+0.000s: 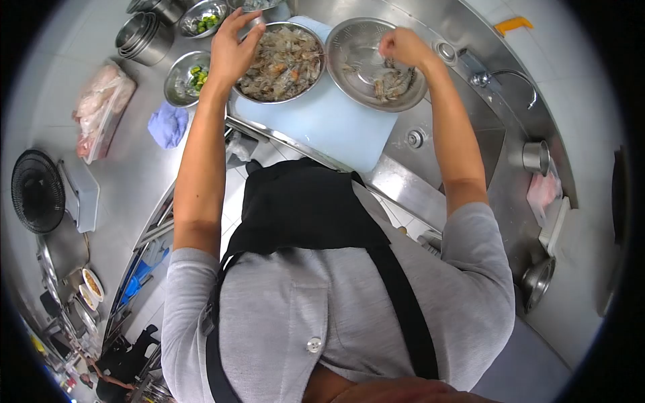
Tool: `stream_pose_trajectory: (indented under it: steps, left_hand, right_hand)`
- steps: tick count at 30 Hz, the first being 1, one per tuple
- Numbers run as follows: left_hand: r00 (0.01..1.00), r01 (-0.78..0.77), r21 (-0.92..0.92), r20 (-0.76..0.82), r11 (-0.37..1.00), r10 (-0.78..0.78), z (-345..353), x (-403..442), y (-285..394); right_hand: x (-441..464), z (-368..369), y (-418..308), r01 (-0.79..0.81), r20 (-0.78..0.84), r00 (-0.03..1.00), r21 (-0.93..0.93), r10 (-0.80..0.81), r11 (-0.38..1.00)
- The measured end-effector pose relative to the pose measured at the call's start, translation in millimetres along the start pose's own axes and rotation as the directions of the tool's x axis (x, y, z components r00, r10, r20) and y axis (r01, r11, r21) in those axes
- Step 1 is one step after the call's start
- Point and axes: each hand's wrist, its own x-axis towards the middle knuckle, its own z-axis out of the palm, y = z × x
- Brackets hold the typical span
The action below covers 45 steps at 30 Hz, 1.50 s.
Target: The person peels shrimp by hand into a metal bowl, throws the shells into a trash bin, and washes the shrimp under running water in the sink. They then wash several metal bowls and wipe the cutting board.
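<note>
My left hand (pixel 233 50) is over the left rim of a steel bowl (pixel 240 92) heaped with grey raw shrimp (pixel 285 64). Its thumb and fingertips come together around a small pale, shiny bit that I cannot name. Just beyond those fingertips stands another bowl (pixel 274 4), cut off by the frame's top edge, with pale pieces in it. Over a steel colander (pixel 349 50), my right hand (pixel 406 48) has its fingers curled inward and pressed together. What they hold, if anything, is hidden. Several shrimp (pixel 395 85) lie below that hand in the colander.
A pale blue cutting board (pixel 322 127) lies under the bowl and colander. Right of it are a sink (pixel 430 151) and tap (pixel 480 79). Bowls of cut green pieces (pixel 196 77), a purple cloth (pixel 168 125) and a bagged pale food (pixel 104 101) occupy the left counter.
</note>
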Motion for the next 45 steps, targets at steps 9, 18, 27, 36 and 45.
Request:
stream_pose_trajectory:
  steps: [9, 18, 27, 36, 45]
  left_hand:
    - [0.997, -0.077, -0.004, -0.016, 0.997, 0.077, 29.1, -9.4, -3.8]
    - [1.0, -0.014, -0.073, -0.022, 0.997, 0.012, 13.1, -7.9, 15.5]
    - [0.953, 0.178, -0.323, 0.293, 0.93, -0.081, 22.3, -1.3, 42.9]
    - [0.946, 0.244, -0.201, -0.168, 0.949, -0.278, 11.2, -11.3, -9.3]
    - [0.948, 0.023, 0.048, -0.317, 0.999, -0.006, -12.5, -33.8, 9.8]
  right_hand:
    - [-31.7, 54.8, 3.4, 0.037, -0.133, 0.99, -0.052, -0.044, 0.998]
    - [-21.7, 45.4, -2.3, 0.032, 0.04, 0.999, -0.057, -0.03, 0.998]
    - [20.8, -17.5, -118.1, 0.333, -0.223, 0.929, 0.152, -0.296, 0.931]
    - [60.6, 36.6, -186.4, 0.438, -0.543, 0.799, 0.231, -0.258, 0.869]
    - [68.4, 65.3, -209.2, 0.42, -0.381, 0.887, 0.425, -0.262, 0.802]
